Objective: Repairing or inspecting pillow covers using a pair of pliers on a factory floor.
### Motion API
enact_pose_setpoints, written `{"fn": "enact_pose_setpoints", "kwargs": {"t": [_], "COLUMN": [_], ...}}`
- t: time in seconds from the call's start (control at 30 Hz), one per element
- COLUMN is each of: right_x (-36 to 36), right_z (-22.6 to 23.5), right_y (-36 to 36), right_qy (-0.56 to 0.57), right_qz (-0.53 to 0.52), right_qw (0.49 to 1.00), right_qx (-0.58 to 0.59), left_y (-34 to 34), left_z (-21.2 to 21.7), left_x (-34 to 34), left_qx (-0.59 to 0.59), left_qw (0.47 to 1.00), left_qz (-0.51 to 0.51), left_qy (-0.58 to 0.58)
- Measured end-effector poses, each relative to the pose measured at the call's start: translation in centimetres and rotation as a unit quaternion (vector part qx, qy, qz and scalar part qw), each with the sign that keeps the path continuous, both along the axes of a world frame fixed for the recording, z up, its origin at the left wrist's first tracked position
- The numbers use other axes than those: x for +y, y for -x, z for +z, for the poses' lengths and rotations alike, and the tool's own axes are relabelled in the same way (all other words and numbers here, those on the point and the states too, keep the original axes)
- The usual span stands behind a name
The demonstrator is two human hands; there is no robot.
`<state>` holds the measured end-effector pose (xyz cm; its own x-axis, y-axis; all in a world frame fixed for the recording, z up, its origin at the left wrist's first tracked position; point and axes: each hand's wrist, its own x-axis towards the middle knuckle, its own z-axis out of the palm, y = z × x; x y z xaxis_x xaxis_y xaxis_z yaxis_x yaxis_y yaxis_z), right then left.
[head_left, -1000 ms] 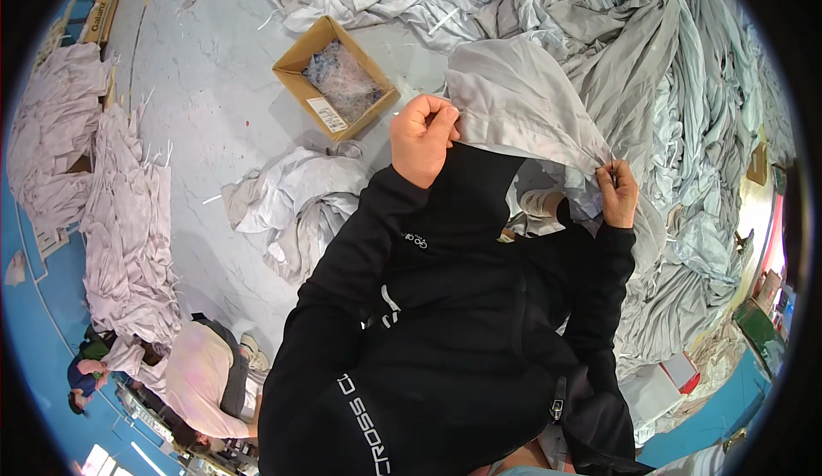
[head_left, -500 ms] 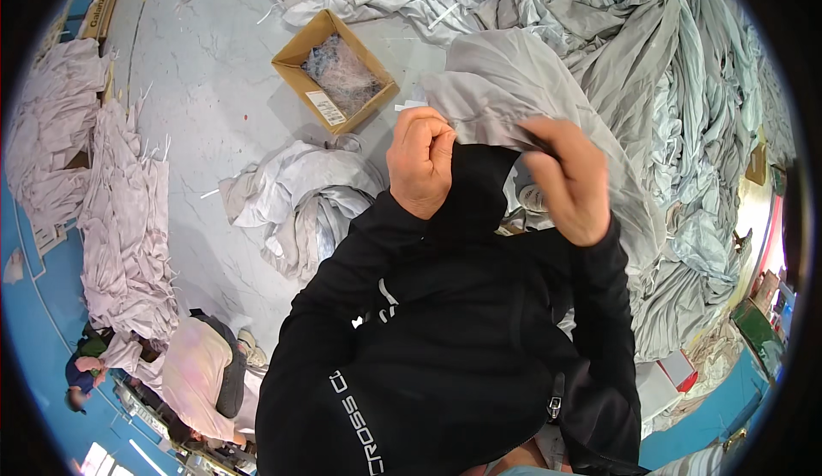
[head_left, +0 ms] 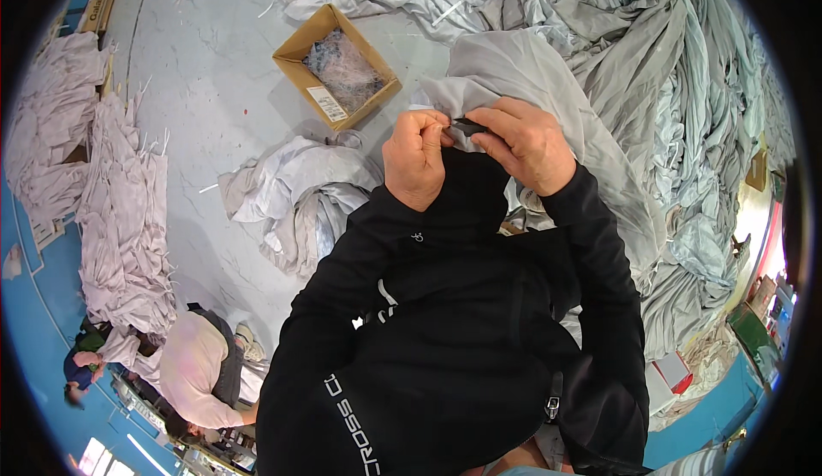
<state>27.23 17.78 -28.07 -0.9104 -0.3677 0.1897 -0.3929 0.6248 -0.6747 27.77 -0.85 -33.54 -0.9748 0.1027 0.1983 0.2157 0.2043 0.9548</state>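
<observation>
Hands, two: left hand [head_left: 417, 157] and right hand [head_left: 524, 144] pinch one grey garment [head_left: 522, 69] beside one cardboard box [head_left: 336, 65].

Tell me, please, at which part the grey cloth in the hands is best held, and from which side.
Probably the near folded edge of the grey cloth, taken from the person's side. That edge is bunched and lifted off the heap, where the left hand and right hand already pinch it together around a small dark piece. The rest spreads flat and wide, giving no grip.

I see a pale grey floor [head_left: 214, 116], a cardboard box [head_left: 338, 65], heaped grey cloth [head_left: 668, 91] and blue flooring [head_left: 34, 305].
</observation>
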Motion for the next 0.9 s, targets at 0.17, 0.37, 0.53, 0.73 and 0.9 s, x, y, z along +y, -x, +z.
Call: {"fn": "enact_pose_setpoints", "kwargs": {"t": [0.17,0.37,0.53,0.73,0.9], "right_x": [-0.5,-1.4,-2.0,-2.5,-3.0], "right_z": [0.2,1.7,1.9,1.7,2.0], "right_y": [-0.3,-1.3,-1.7,-1.7,-1.8], "right_qy": [-0.046,-0.099,-0.136,-0.178,-0.21], "right_qz": [-0.009,-0.02,-0.03,-0.035,-0.038], "right_qw": [0.998,0.992,0.987,0.976,0.968], "right_qx": [0.049,0.081,0.076,0.118,0.13], "left_y": [0.0,-0.3,-0.5,-0.7,-0.8], "left_z": [0.2,0.2,0.1,0.1,0.3], "left_x": [0.2,0.1,0.1,0.0,0.0], "left_qx": [0.001,-0.003,-0.007,-0.007,-0.006], "left_qw": [1.0,1.0,1.0,1.0,0.999], "left_qz": [0.012,0.014,0.011,0.004,-0.005], "left_qy": [0.012,0.011,0.015,0.021,0.035]}}
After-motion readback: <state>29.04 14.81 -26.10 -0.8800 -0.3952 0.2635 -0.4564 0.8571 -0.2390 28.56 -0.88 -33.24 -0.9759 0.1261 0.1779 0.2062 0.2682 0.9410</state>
